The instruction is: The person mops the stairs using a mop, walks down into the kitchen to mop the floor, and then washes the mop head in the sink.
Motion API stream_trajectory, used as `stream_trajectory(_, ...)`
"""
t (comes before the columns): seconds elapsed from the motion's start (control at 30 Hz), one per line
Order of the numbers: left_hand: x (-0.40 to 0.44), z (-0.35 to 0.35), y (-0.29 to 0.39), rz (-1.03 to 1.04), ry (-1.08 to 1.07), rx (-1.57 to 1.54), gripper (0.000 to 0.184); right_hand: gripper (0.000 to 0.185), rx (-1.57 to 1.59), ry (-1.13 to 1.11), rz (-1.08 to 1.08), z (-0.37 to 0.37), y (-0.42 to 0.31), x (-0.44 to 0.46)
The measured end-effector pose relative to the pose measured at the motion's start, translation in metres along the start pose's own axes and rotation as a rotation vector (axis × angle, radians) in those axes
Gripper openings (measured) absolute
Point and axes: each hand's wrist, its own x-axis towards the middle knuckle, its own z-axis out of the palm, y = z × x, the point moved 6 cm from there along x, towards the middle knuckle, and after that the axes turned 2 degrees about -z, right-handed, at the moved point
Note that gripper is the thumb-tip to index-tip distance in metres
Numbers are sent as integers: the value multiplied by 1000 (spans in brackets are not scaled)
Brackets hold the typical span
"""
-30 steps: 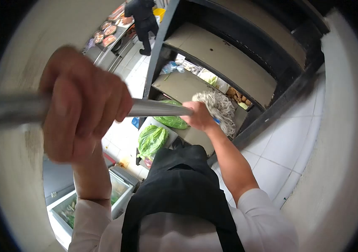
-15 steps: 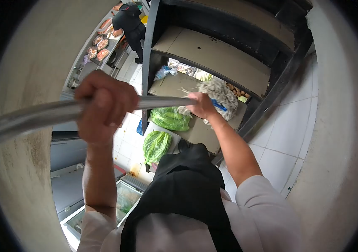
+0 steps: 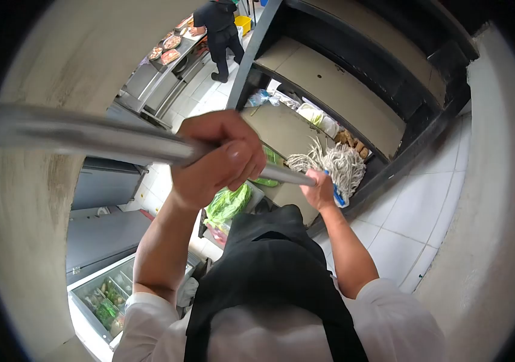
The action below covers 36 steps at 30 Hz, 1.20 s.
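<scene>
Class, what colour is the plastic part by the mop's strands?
The plastic part is blue, best seen in the head view.

The mop (image 3: 284, 174) slants across the view, its smooth silver pole (image 3: 100, 135) running from 9 o'clock toward 3 o'clock. There its grey-white string head (image 3: 343, 166) bunches loosely, a blue fitting (image 3: 337, 195) at its 6 o'clock edge.

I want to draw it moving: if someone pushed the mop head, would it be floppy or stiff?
The mop head is probably floppy, being a heap of loose strands. It would likely spread rather than roll, since its ends splay outward. Strands may also tangle, as many overlap.
</scene>
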Motion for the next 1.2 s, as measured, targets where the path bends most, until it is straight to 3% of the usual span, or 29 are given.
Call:
stream_trajectory(0.1,-24,-16,15,-41,79,84,28,18,19,-33,-32,11,-15,-17)
stream_trajectory(0.17,-34,-19,28,37,-29,92,27,19,40,-104,-44,28,-27,-27)
stream_trajectory(0.3,-44,-23,42,10,46,192,29,19,60,-143,-57,47,-38,-39)
stream_trajectory(0.37,-50,-10,55,59,-40,362,31,18,73,-146,-70,57,-34,-45)
stream_trajectory(0.47,-79,-15,103,177,2,135,23,20,84,-206,-111,68,-18,-54)
stream_trajectory(0.57,-102,-10,171,446,440,325,16,19,104,-281,-154,84,-4,-59)
stream_trajectory(0.6,-113,-20,197,370,219,176,19,19,120,-314,-194,89,-3,-61)
stream_trajectory(0.73,-127,-6,249,334,295,170,24,19,163,-419,-262,105,-10,-65)
stream_trajectory(0.9,-154,19,324,310,483,746,43,13,211,-455,-200,131,22,-74)
stream_trajectory(0.93,-130,36,317,-15,203,797,21,11,197,-539,-173,135,29,-77)
stream_trajectory(0.97,-125,37,315,-36,218,809,21,10,183,-625,-148,140,35,-80)
stream_trajectory(1.03,-127,32,327,146,550,903,15,8,199,-645,-149,147,41,-83)
stream_trajectory(1.13,-147,31,343,452,1023,1046,35,9,277,-718,-88,157,31,-83)
stream_trajectory(1.2,-166,7,362,420,1066,1396,39,10,314,-677,-54,158,27,-75)
